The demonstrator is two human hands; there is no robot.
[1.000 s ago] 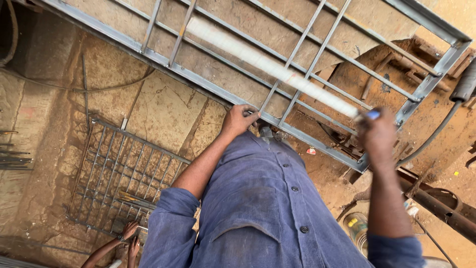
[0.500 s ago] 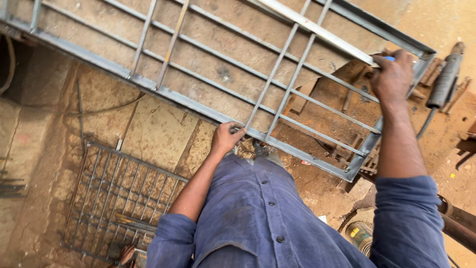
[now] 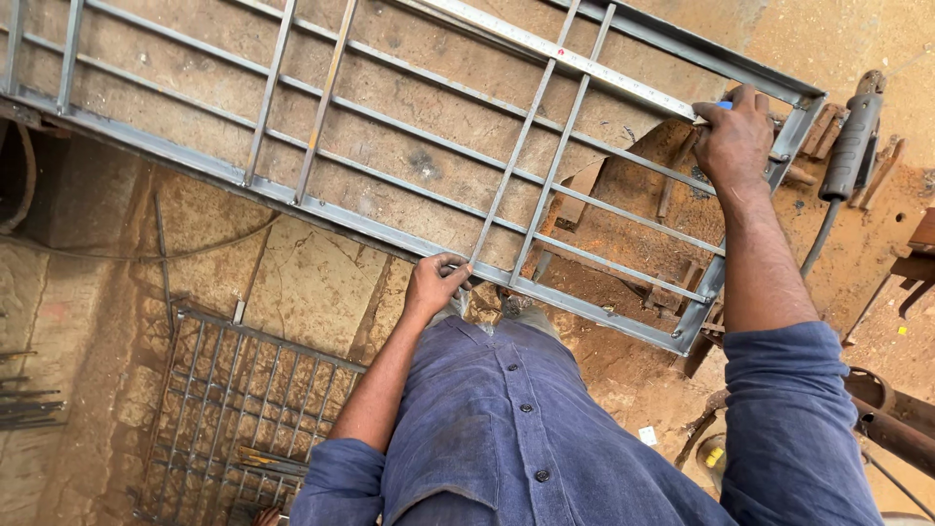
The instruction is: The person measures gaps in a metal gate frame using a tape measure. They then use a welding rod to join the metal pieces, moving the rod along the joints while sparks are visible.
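Observation:
A long grey steel grille frame (image 3: 370, 219) with thin cross bars lies across the view over the dusty floor. My left hand (image 3: 435, 284) grips its near edge rail, just below a pair of upright bars. My right hand (image 3: 735, 136) presses on the far right corner of the frame, holding the end of a steel tape measure (image 3: 555, 54) that runs along the far rail, with a small blue object at the fingertips. My blue work shirt fills the lower middle.
A second, smaller bar grille (image 3: 243, 409) lies on the floor at lower left. A dark-handled power tool (image 3: 849, 146) with its cable rests at the right. Rusty metal scraps and pipes (image 3: 891, 424) sit at right. Stone slabs cover the left floor.
The view has shifted, so the frame sits lower and larger. My right hand moved up to the frame's far right corner with the tape. My left hand stayed on the near rail.

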